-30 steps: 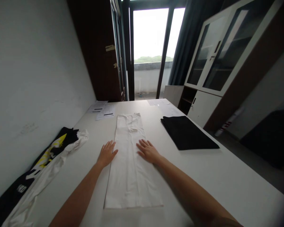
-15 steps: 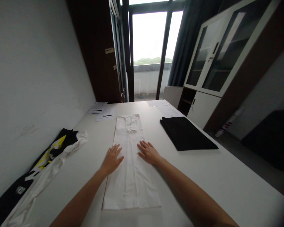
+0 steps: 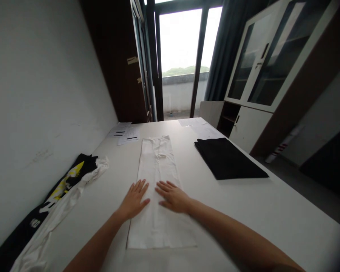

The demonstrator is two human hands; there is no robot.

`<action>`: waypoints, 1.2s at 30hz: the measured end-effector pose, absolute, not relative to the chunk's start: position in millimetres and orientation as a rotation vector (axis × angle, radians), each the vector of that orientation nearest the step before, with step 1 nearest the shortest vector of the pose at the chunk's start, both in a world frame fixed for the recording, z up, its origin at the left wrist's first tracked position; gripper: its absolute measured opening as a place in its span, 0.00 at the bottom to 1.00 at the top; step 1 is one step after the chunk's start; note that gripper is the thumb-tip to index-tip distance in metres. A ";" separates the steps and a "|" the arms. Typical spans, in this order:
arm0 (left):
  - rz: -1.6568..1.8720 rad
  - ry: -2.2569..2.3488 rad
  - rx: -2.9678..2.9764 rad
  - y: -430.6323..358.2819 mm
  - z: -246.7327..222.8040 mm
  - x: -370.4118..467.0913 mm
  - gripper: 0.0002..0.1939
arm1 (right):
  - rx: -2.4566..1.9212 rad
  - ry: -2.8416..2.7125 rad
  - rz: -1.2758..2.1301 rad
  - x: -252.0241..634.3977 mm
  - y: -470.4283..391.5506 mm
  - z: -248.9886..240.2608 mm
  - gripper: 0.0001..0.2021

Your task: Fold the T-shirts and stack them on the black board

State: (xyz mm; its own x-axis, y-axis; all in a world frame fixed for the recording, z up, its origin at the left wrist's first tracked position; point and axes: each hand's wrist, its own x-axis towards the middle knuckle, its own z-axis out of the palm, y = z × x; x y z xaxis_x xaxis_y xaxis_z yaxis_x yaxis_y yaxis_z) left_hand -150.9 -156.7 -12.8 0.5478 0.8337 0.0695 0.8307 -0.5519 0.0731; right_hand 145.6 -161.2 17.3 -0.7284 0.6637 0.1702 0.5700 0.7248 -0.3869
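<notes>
Nearer us and closer together than before, our left hand and right hand are pressing—apparently smoothing—a white cloth. Our fingers are lying loosely spread, gripping nothing. Long, narrow and faintly creased, the cloth is stretching away from us along the table, slightly bunched at its far end.

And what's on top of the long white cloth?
The left hand and right hand lie over the white cloth. Whatever is directly beneath them is covered and cannot be seen.
</notes>
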 end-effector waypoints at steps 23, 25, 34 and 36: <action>0.332 1.306 2.749 -163.8 -9.0 -135.1 0.33 | -1.357 -2.486 0.202 138.4 -143.8 1.0 0.27; 0.235 1.132 2.780 -179.0 0.0 -122.0 0.35 | -1.567 -2.366 0.177 150.8 -129.1 -2.8 0.26; 0.071 0.438 2.733 -225.8 48.9 -86.8 0.38 | -1.637 -2.282 0.146 173.3 -110.5 -9.6 0.23; 0.099 0.456 2.728 -223.4 50.0 -87.0 0.36 | -1.627 -2.287 0.145 172.3 -113.0 -5.6 0.24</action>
State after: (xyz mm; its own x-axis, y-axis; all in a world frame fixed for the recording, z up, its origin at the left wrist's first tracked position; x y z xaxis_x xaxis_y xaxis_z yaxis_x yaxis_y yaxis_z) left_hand -87.0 -223.4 50.0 0.9451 0.3267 0.0077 0.3007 -0.8785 0.3713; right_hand 172.3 -113.0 -5.6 -0.2935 0.9334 0.2063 0.9000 0.3426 -0.2695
